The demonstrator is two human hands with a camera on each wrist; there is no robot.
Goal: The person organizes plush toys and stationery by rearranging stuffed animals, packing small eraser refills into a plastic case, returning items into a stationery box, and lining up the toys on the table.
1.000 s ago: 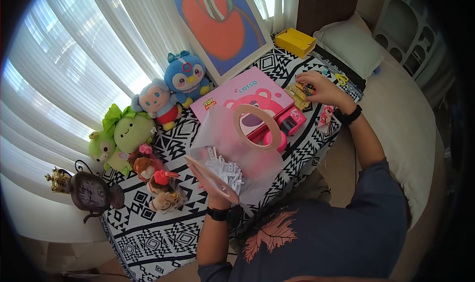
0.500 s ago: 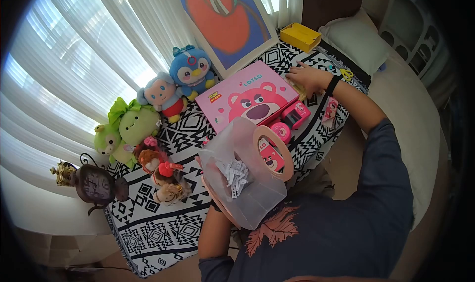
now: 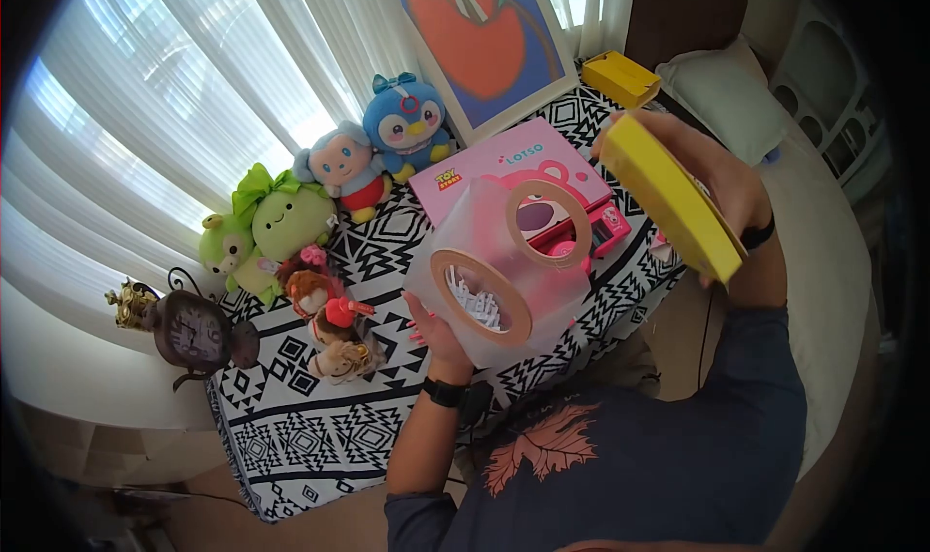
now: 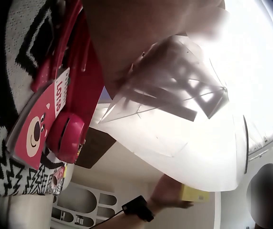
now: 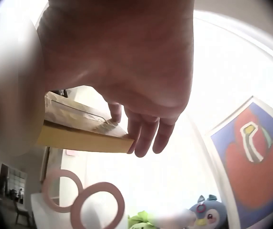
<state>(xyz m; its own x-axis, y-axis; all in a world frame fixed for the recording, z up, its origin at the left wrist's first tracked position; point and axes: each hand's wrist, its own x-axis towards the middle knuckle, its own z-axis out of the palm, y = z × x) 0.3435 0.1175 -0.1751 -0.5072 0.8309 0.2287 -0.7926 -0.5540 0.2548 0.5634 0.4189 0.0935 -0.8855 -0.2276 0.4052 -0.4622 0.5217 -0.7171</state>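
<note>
My left hand (image 3: pixel 444 336) supports a translucent bag (image 3: pixel 552 305) from beneath and its left side, thumb straight; its other fingers are mostly hidden behind the bag. Two round tan handles (image 3: pixel 589 228) frame the bag's mouth, and small white pieces (image 3: pixel 473 300) lie inside. In the left wrist view the pieces show as shadows through the bag's wall (image 4: pixel 174 148). Raised to the right of the bag, my right hand (image 3: pixel 722 169) grips a shallow yellow box (image 3: pixel 668 199) by its edges. The right wrist view shows crinkled clear plastic (image 5: pixel 74 112) on the box's inner side.
Behind the bag lies a pink Lotso box (image 3: pixel 475 169), with a pink toy (image 3: pixel 610 225) beside it. Several plush toys (image 3: pixel 291 213) line the curtain side, near a dark clock (image 3: pixel 192 331). Another yellow box (image 3: pixel 622 77) and a framed picture (image 3: pixel 494 48) stand at the far end.
My right hand has lifted the yellow box from near the pink box, up and toward me. The bag has tipped so its round handles now face the head camera.
</note>
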